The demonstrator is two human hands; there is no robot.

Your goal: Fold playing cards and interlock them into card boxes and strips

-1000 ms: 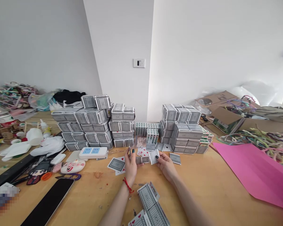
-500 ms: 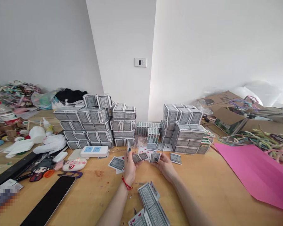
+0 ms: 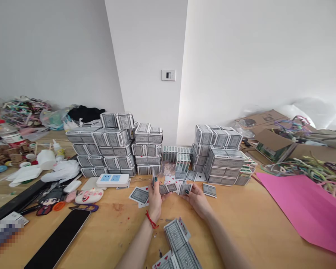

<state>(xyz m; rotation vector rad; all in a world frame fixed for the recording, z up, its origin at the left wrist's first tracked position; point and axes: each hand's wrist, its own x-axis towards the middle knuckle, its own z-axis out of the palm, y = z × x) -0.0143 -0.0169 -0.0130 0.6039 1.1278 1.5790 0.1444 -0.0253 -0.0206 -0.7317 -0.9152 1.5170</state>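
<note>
My left hand [image 3: 156, 201], with a red cord on its wrist, is closed on a folded playing card [image 3: 168, 188] whose grey patterned back shows in two panels. Between the thumb and fingers of my right hand [image 3: 198, 200] is another grey-backed playing card [image 3: 184, 188], which looks bent. The two cards are close together. Loose playing cards [image 3: 139, 195] lie left of my left hand, and a single card [image 3: 210, 190] lies right of my right hand. Nearer me, between my forearms, rests a cluster of card-covered blocks [image 3: 182, 241].
Stacks of card-covered blocks stand at left [image 3: 114, 138] and right [image 3: 225, 160]. A white power strip [image 3: 112, 181], a phone [image 3: 58, 237] and small craft items lie left. At right are a pink sheet [image 3: 305, 209], coloured cords [image 3: 313, 170] and a cardboard box [image 3: 274, 145].
The view has shifted slightly, so everything sits a little further right. Both hands keep their grip on the cards, with hardly any movement.
</note>
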